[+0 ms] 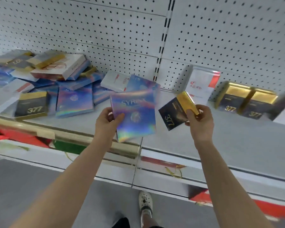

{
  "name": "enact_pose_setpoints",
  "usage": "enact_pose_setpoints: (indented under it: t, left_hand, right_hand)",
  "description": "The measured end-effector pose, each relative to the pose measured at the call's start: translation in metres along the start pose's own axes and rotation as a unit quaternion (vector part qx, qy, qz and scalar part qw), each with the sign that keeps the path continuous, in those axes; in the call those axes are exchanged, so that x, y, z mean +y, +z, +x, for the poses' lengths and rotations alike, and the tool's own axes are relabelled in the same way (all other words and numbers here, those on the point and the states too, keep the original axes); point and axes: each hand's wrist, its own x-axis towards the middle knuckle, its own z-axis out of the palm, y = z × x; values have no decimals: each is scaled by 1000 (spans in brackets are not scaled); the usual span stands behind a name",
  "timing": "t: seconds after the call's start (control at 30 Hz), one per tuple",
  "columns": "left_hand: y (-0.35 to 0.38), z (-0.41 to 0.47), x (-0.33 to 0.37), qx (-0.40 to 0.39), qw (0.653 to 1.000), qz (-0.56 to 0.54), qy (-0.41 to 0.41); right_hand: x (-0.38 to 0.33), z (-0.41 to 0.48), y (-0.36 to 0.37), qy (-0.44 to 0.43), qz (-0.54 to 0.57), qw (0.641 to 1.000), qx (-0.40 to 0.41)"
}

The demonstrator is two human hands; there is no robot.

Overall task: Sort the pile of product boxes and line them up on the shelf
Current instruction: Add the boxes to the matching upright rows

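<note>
— Judging progress from the shelf (220, 137)?
— Barely begun. Stood side by side at right: only a black-and-gold pair (243, 102), beside a leaning white-and-red box (201, 86). Heaped at left, unsorted: the pile (56, 83).
— Held now, pointing where?
— Gripped at its left edge by the left hand (108, 120): holographic box (136, 116), face to camera, long axis near upright. Pinched in the right hand (198, 122), over the shelf: 377 box (169, 116), gold end up-right, long axis slanted.

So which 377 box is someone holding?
The tilted 377 box in the right hand, its gold end pinched; the other three rest on the shelf.
</note>
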Motion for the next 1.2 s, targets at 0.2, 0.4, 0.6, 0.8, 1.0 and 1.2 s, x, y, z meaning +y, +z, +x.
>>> enact_pose_setpoints:
  t: [0.2, 0.4, 0.6, 0.8, 1.0, 1.2]
  left_hand:
    - [22, -34, 3, -73, 997, 13, 35]
    - [72, -78, -11, -134, 987, 59, 61]
    - [145, -125, -29, -205, 975, 66, 56]
    - [223, -168, -55, -188, 979, 67, 53]
    - [279, -183, -70, -145, 986, 54, 59]
    - [308, -152, -69, -130, 990, 28, 53]
  right_hand:
    - [12, -60, -65, 36, -8, 996, 75]
    - [37, -99, -138, 72, -11, 990, 120]
    - [71, -117, -216, 90, -23, 984, 150]
    - [103, -98, -300, 80, -46, 985, 143]
    - [114, -27, -351, 11, -81, 993, 85]
    - [106, 64, -350, -38, -87, 995, 31]
